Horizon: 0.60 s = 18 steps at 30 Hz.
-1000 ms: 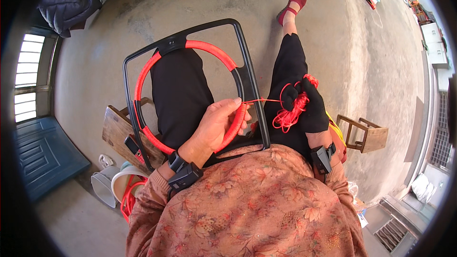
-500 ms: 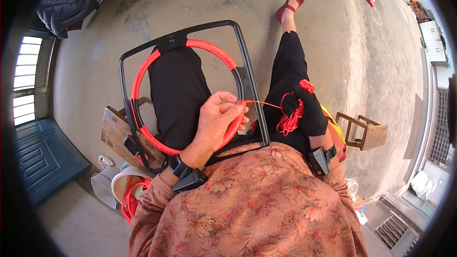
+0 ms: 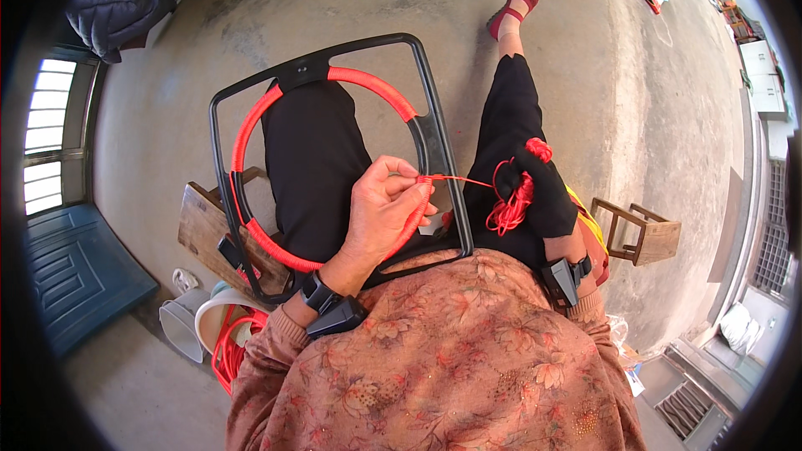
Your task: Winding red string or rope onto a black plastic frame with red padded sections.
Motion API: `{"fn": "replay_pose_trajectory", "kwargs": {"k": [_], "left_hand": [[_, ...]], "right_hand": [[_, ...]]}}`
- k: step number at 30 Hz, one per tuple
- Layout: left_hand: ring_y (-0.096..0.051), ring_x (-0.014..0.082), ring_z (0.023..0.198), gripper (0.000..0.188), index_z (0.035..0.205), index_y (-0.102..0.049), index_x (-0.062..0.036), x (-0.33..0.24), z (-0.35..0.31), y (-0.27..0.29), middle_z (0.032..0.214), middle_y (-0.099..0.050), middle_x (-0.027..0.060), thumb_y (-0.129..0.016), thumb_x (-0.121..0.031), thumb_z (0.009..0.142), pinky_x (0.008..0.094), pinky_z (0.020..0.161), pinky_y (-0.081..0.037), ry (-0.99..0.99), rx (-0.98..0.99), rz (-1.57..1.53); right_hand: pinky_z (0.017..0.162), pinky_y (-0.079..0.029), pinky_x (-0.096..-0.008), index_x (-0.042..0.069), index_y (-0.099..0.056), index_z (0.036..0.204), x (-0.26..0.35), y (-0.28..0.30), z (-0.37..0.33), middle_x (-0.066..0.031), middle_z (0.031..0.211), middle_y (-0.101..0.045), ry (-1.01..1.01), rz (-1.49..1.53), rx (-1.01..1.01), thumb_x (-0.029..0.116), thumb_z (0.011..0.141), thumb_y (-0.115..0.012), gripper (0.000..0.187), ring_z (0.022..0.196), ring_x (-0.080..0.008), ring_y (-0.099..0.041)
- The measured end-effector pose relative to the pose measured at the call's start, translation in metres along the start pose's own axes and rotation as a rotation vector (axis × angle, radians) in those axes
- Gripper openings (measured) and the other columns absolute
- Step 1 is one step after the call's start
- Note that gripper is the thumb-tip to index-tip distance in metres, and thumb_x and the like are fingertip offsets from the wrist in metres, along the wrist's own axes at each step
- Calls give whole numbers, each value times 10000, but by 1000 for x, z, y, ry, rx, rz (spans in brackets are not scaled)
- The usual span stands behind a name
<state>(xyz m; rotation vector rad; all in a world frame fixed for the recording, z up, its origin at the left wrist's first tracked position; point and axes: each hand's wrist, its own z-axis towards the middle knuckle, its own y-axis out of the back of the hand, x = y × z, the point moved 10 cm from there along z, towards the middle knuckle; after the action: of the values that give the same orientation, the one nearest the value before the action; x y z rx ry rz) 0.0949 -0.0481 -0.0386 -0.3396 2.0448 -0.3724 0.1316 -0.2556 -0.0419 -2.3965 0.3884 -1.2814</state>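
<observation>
A black frame point(image 3: 440, 140) with a round ring inside it rests across my lap. Tightly wound red cord point(image 3: 374, 88) covers most of the ring, with black parts bare between the wound stretches. My left hand point(image 3: 386, 205), bare, pinches the ring's right side where the winding ends. From that spot a single strand runs right, over the frame's side bar, to my right hand point(image 3: 547, 198). The right hand wears a black glove and is closed around a loose bundle of red cord point(image 3: 518, 205), whose loops hang below the fingers.
Left of me stand a wooden stool point(image 3: 205, 225) and a pale bucket point(image 3: 205, 321) with red cord in it. Another small wooden stool point(image 3: 656, 238) is on the right. A blue door panel point(image 3: 83, 271) lies at the far left.
Hardly anything differs. Both hands keep their grips, and the strand between them stays stretched. The view has shifted very slightly.
</observation>
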Motion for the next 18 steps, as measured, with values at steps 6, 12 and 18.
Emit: {"fn": "replay_pose_trajectory", "kwargs": {"k": [6, 12, 18], "left_hand": [[-663, 178, 668, 157, 996, -463, -34, -3, -1, 1, 876, -651, 143, -586, -21, 900, 252, 531, -554, -28, -21, -2], [-662, 182, 670, 155, 992, -464, -32, -2, -3, 0, 879, -650, 144, -586, -17, 898, 254, 532, -554, -16, 6, -35], [-644, 171, 629, 156, 985, -467, -44, -3, -3, -5, 857, -644, 135, -594, -34, 896, 248, 504, -533, -29, 70, -5]], "right_hand": [[588, -439, -296, 91, -483, 795, -1, 0, 1, -39, 654, -473, 0, 28, 6, 203, 898, -589, 186, 630, -192, -525], [586, -446, -296, 90, -486, 790, -3, 2, 1, -40, 650, -484, -1, 56, 11, 196, 893, -596, 184, 627, -189, -535], [584, -452, -296, 90, -490, 785, -2, 5, 1, -40, 646, -495, 6, 130, 19, 189, 889, -602, 182, 623, -186, -544]]}}
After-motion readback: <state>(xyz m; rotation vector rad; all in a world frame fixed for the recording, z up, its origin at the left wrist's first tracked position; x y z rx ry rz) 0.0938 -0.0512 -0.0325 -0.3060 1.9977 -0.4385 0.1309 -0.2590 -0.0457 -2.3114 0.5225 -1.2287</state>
